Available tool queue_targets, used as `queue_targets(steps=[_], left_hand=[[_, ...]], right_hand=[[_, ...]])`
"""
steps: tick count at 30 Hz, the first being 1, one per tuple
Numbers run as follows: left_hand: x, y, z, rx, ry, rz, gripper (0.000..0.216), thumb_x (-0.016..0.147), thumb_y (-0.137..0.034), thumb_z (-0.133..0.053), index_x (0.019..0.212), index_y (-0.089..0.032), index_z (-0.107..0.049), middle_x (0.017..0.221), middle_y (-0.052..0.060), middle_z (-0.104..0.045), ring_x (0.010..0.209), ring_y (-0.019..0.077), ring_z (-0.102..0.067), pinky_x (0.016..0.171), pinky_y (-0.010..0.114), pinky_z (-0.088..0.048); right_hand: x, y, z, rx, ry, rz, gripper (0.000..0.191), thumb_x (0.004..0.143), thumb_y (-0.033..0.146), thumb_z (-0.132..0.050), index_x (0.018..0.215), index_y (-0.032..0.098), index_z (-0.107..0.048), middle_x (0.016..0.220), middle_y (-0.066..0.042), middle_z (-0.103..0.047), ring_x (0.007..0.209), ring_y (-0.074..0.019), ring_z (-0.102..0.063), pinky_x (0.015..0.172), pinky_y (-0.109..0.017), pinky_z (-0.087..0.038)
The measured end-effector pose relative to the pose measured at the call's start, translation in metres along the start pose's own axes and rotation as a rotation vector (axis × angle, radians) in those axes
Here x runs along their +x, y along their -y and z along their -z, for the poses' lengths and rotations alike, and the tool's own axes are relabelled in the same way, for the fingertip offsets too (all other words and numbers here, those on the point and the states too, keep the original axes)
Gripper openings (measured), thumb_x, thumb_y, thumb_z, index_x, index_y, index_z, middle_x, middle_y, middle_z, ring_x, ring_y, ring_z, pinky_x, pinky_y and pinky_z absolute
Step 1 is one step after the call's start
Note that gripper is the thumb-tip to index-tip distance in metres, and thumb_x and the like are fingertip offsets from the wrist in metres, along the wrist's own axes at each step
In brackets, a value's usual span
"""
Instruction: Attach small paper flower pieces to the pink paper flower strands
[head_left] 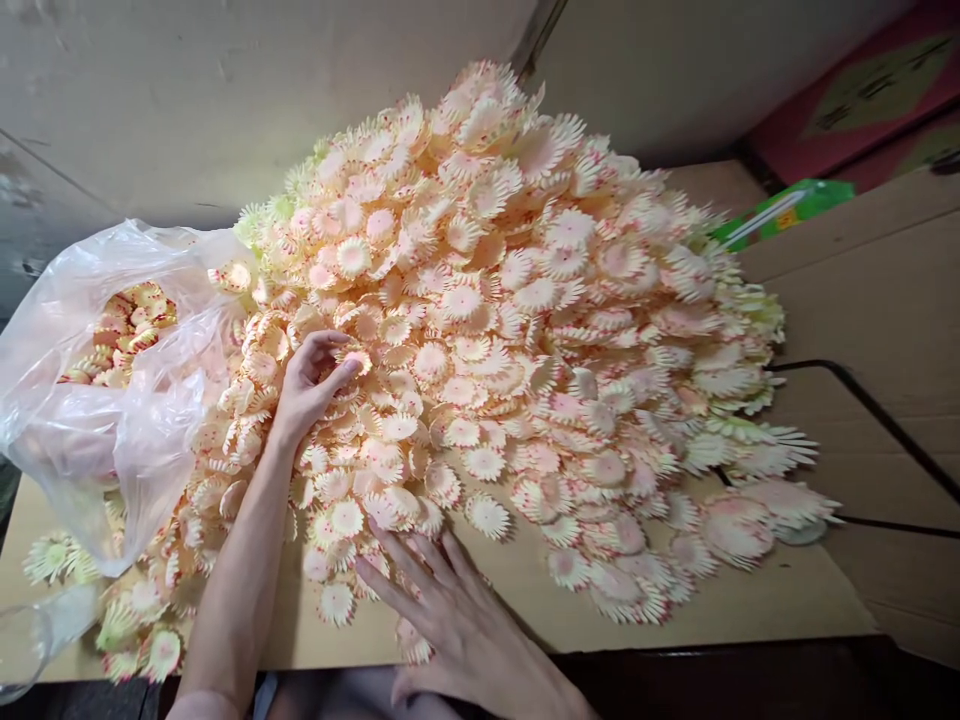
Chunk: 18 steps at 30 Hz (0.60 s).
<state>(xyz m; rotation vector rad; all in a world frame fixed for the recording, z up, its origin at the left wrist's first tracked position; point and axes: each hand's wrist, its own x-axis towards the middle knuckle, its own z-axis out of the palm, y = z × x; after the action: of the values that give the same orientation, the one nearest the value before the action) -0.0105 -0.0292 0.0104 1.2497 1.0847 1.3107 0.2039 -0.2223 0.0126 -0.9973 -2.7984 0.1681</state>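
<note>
So you've got your left hand [304, 390] in the near left part of the pile [480, 300], thumb and fingertips pinched on a flower [357, 360], as far as I can tell. Your right hand [457, 620] is well apart from it, fingers spread and not gripping anything I can see. It's over the loose flowers by the table [795, 600] edge, and tbh I can't tell if it's touching them. The bag [67, 290] with more flowers inside sits left of your left arm.

My read is you're at the picking step, handling single pieces out of the heap. Next move calls for a light pinch, I'd say: those fringed rims look thin and easy to bend, and the neighbours overlap enough to snag, so lift it clear gently.
</note>
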Motion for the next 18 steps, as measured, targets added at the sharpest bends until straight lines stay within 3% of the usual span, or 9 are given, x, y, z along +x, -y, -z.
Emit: queue_targets(steps=[3,5,8,11,15,16,18], left_hand=[[0.0,0.0,0.0,-0.009,-0.006,0.008,0.033,0.075,-0.035,-0.08,0.101,-0.021,-0.064,0.089,0.0,-0.06,0.079,0.0092,-0.058,0.071,0.019,-0.051],[0.0,0.001,0.001,-0.01,-0.007,0.021,0.034,0.074,-0.034,-0.081,0.101,-0.021,-0.065,0.085,0.0,-0.058,0.076,0.0087,-0.057,0.069,0.019,-0.05],[0.0,0.003,0.003,-0.004,-0.001,0.022,0.035,0.075,-0.034,-0.08,0.104,-0.021,-0.066,0.082,0.0,-0.058,0.073,0.0091,-0.056,0.067,0.019,-0.051],[-0.001,0.004,0.004,0.002,0.003,0.016,0.034,0.077,-0.034,-0.078,0.107,-0.021,-0.068,0.081,0.0,-0.059,0.071,0.0097,-0.056,0.066,0.02,-0.051],[-0.002,0.002,0.003,0.003,-0.003,0.034,0.033,0.078,-0.034,-0.077,0.107,-0.021,-0.07,0.081,0.001,-0.061,0.068,0.0089,-0.054,0.064,0.02,-0.05],[-0.002,0.001,0.003,0.003,-0.003,0.042,0.033,0.078,-0.034,-0.078,0.108,-0.021,-0.07,0.08,0.0,-0.061,0.068,0.0085,-0.054,0.064,0.02,-0.05],[-0.002,0.001,0.003,-0.001,0.001,0.057,0.035,0.078,-0.035,-0.078,0.108,-0.02,-0.07,0.078,0.0,-0.06,0.067,0.0079,-0.054,0.064,0.019,-0.049]], right_hand=[[0.008,-0.013,0.002,0.018,-0.014,-0.033,0.104,0.07,0.09,-0.043,0.151,0.025,-0.042,0.151,-0.013,-0.048,0.128,-0.0364,-0.042,0.104,-0.056,-0.035],[0.016,-0.025,0.002,-0.044,-0.02,-0.102,0.08,0.084,0.072,-0.052,0.15,0.027,-0.043,0.147,-0.014,-0.052,0.123,-0.0349,-0.047,0.103,-0.057,-0.037],[0.033,-0.044,0.005,-0.171,-0.048,-0.205,0.058,0.091,0.05,-0.059,0.143,0.026,-0.053,0.125,-0.016,-0.065,0.105,-0.0321,-0.054,0.094,-0.056,-0.044],[0.046,-0.056,0.019,-0.21,-0.232,-0.321,0.035,0.089,0.045,-0.064,0.119,0.028,-0.072,0.118,-0.014,-0.067,0.102,-0.032,-0.054,0.09,-0.054,-0.045],[0.04,-0.041,0.049,-0.093,-0.553,-0.328,0.043,0.081,0.051,-0.072,0.114,0.023,-0.072,0.119,-0.015,-0.065,0.107,-0.0336,-0.054,0.089,-0.049,-0.046],[0.033,-0.03,0.053,-0.071,-0.63,-0.315,0.036,0.082,0.046,-0.073,0.109,0.022,-0.073,0.112,-0.015,-0.067,0.104,-0.0324,-0.056,0.087,-0.047,-0.048],[0.011,-0.001,0.053,0.158,-0.767,-0.297,0.012,0.088,0.029,-0.063,0.093,0.022,-0.071,0.079,-0.007,-0.068,0.081,-0.0235,-0.063,0.076,-0.038,-0.051]])
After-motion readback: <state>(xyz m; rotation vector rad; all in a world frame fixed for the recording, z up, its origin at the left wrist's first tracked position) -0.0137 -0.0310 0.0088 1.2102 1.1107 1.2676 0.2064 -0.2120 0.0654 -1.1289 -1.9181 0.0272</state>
